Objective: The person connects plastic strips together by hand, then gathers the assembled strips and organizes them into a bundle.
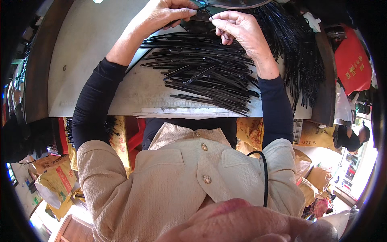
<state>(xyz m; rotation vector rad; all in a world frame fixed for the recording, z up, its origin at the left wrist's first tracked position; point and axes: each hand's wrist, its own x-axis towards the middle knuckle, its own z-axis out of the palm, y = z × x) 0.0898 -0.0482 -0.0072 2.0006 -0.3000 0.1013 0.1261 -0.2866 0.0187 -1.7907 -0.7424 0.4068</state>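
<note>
At the far edge of the table, my left hand (167, 14) pinches a narrow black strip (200, 8) between thumb and fingers. My right hand (240, 30) is closed close beside it on the right, thumb against forefinger, with a thin dark end at its fingertips. A small light-blue piece (202, 2) shows just beyond the left fingertips; what it belongs to is cut off by the top edge. Below both hands lies a loose pile of black strips (205, 72), some with small holes near their ends.
A thick heap of thinner black strips (304, 60) hangs over the table's right side. White folded sheets (181, 113) line the near edge of the pale tabletop (92, 60). Right of the table is a red bag (350, 60). Yellow sacks (56, 181) stand below at the left.
</note>
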